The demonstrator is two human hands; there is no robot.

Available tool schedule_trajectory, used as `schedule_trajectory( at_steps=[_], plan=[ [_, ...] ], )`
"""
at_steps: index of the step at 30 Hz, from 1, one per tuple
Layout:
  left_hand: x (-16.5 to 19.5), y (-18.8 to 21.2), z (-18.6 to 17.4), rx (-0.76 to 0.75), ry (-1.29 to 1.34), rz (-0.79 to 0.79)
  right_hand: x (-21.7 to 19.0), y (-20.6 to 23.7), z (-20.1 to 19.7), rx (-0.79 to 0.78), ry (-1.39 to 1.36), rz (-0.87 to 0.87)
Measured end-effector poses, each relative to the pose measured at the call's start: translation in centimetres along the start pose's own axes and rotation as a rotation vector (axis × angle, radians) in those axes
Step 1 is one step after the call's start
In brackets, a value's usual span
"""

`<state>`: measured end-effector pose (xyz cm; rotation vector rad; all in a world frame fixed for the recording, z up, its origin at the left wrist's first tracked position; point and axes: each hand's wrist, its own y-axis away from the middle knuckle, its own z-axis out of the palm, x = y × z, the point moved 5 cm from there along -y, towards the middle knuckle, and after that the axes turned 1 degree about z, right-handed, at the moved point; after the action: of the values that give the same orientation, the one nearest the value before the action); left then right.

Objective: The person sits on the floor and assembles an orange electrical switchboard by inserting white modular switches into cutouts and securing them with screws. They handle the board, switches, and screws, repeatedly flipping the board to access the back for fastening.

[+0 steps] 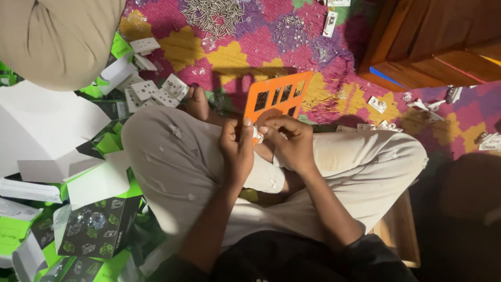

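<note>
I sit cross-legged on a patterned mat. My left hand (237,149) and my right hand (287,141) meet above my lap, both pinching a small white plastic part (257,136) between the fingertips. Just beyond the hands, an orange plastic frame with several rectangular slots (276,96) leans on my leg. Which hand bears most of the part's weight I cannot tell.
Piles of small metal screws (214,15) lie on the colourful mat (250,52) ahead. White plastic parts (156,91) are scattered at left and right (428,104). Green, white and black cartons (99,224) crowd the left. A wooden piece of furniture (433,42) stands at top right.
</note>
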<state>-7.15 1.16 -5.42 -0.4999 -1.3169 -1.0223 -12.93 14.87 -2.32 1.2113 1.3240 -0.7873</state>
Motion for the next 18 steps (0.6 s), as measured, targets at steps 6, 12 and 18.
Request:
schedule_trajectory(
  at_steps=[6,12,18],
  plan=[
    [-0.8,1.4,0.3,0.014,0.049,-0.048,-1.1,0.8,1.5,0.025,0.028,-0.036],
    [-0.4,2.9,1.0,0.024,0.060,0.034,-1.4,2.9,0.9,0.144,0.144,-0.081],
    [0.3,4.5,2.5,-0.008,0.062,0.097,-0.2,4.4,-0.5,0.176,0.056,-0.027]
  ],
)
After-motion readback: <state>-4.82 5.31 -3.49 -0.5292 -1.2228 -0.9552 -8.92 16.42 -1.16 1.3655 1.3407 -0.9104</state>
